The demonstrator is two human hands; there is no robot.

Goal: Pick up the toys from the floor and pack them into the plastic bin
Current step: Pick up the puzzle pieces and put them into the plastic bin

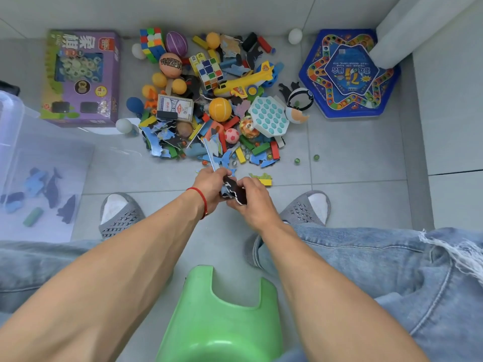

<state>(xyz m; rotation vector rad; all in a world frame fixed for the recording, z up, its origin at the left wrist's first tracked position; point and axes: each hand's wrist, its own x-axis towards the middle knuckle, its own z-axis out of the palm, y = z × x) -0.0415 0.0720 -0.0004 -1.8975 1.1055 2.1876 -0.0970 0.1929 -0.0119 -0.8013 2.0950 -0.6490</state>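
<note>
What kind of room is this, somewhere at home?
Probably a home, perhaps a play corner: a grey tiled floor strewn with a heap of toys, boxed board games by the wall, and a small green stool the person sits on.

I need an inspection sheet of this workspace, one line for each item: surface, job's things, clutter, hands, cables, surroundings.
Surface: grey tiled floor.
Job's things: toy pile against the wall; clear bin at left, holding a few puzzle pieces and a green block.
Clutter: purple box, blue game board, two marbles apart from the pile.
Hands: left hand and right hand together hold puzzle pieces.
Cables: nothing seen.
Surroundings: green stool, grey slippers, jeans.
</note>
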